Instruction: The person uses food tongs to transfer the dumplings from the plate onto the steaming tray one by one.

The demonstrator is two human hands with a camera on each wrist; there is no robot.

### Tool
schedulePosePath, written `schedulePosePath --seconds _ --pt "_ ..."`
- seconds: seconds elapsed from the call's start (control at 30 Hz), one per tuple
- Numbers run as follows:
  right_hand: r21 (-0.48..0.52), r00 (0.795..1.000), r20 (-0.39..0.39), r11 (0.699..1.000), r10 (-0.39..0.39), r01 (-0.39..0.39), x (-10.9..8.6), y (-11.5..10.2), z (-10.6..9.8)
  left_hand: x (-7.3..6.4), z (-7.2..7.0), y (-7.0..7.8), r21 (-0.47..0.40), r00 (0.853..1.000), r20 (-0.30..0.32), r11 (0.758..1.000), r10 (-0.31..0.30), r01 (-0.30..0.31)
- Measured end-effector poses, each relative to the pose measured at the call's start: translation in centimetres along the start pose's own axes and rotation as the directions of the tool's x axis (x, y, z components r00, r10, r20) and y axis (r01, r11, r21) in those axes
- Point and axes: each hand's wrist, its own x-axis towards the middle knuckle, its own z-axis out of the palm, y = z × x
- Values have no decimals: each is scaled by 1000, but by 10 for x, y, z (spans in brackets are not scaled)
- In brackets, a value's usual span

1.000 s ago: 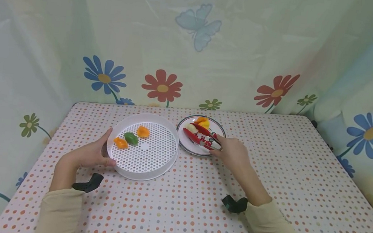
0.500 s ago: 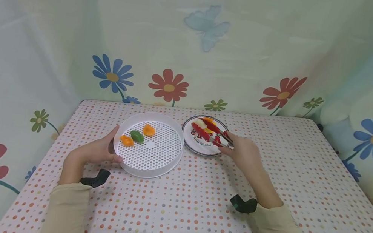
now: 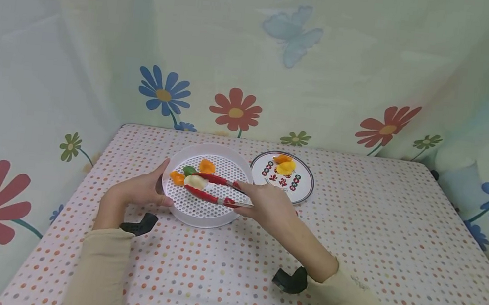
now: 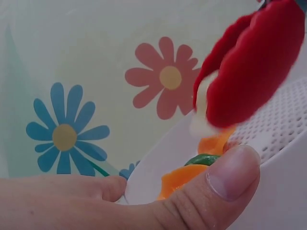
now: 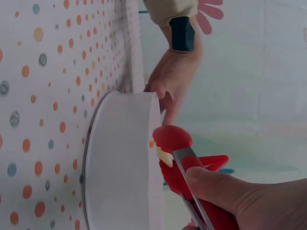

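My right hand [image 3: 270, 207] grips red-tipped tongs [image 3: 214, 199], which reach left over a round white steamer basket [image 3: 208, 221] with a perforated floor. Between the tong tips is a cream-white dumpling-like piece [image 3: 196, 182], over the left part of the basket. My left hand [image 3: 142, 186] holds the basket's left side, its thumb [image 4: 235, 177] near the rim in the left wrist view. Inside the basket lie two orange pieces [image 3: 207, 166] and a green piece [image 3: 189, 170], partly covered by the tongs in the head view.
Behind the right hand stands a white plate [image 3: 305, 191] with a dark-lined rim, bearing a yellow piece [image 3: 286, 168] and an orange piece [image 3: 282, 159]. A dotted cloth [image 3: 213, 278] covers the table. Flower-printed curtains [image 3: 345, 83] enclose the back and sides.
My right hand has carried the tongs and the white piece leftward from the plate to over the basket. The left hand keeps its hold on the basket. The head view has shifted slightly.
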Motion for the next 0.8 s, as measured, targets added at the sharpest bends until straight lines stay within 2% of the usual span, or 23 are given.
schedulePosePath --seconds 0.27,0.53,0.8 --pt "-15 994 106 1000 -19 20 18 -17 13 0 -2 1 -37 1000 3 999 -3 3" --pt "-5 991 128 1000 -29 30 26 -18 20 3 -4 4 -25 1000 6 1000 8 -8" --pt "-9 988 144 998 -57 59 31 -23 25 1 -5 2 -5 1000 8 1000 -25 25"
